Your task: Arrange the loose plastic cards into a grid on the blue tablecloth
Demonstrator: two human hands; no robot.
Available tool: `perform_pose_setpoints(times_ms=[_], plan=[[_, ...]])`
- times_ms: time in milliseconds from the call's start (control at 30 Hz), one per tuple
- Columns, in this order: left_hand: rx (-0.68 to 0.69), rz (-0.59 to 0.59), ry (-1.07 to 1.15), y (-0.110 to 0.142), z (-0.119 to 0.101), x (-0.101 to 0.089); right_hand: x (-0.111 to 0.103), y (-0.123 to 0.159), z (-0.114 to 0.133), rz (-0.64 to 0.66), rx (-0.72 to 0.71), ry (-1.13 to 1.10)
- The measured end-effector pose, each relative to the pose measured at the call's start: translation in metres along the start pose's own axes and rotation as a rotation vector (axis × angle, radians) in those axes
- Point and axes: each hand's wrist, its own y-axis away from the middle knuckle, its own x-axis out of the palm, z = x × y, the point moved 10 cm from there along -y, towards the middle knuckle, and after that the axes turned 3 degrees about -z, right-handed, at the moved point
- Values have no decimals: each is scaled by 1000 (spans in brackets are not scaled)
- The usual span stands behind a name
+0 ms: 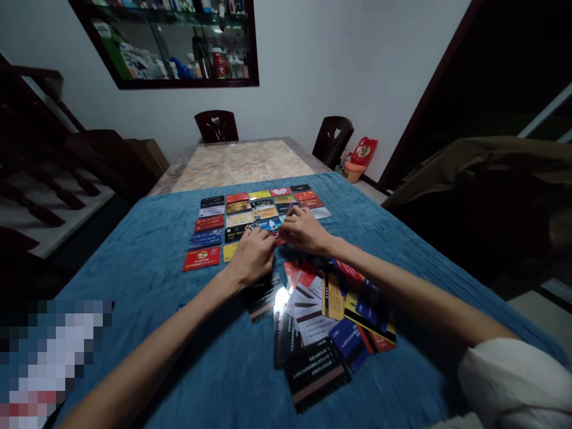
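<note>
Several plastic cards lie in neat rows (250,215) on a blue cloth (147,280). A loose pile of cards (322,322), many face down, lies nearer me. My left hand (251,257) and my right hand (304,230) meet just below the rows, fingers curled down over a reddish card (279,240) between them. The fingertips are hidden, so I cannot tell which hand grips it. A red card (202,258) marks the near left corner of the rows.
The blue cloth covers the near part of a long marble-topped table (241,162). Two dark chairs (217,126) stand at the far end, with a red bag (363,152) on the floor. A dark staircase (53,179) is at left; a draped chair (482,179) at right.
</note>
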Motion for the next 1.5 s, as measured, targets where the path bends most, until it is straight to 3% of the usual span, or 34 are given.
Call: perform_pose_setpoints(times_ms=[233, 367, 567, 700, 833, 1000, 1267, 1500], plan=[[204, 36, 134, 9, -74, 7, -10, 59, -30, -165, -19, -69], [326, 49, 221, 7, -113, 9, -17, 84, -51, -188, 40, -71], [557, 55, 278, 4, -170, 16, -22, 106, -76, -187, 121, -70], [632, 92, 275, 3, -188, 24, -20, 112, -80, -193, 117, -105], [615, 136, 239, 2, -182, 29, -18, 115, -79, -175, 110, -113], [493, 176, 233, 0, -149, 30, -16, 116, -74, -136, 114, -157], [350, 228, 233, 1, -102, 35, -15, 115, -46, -16, 3, -306], [350, 244, 235, 2, -87, 39, -2, 118, -31, 104, -40, -328]])
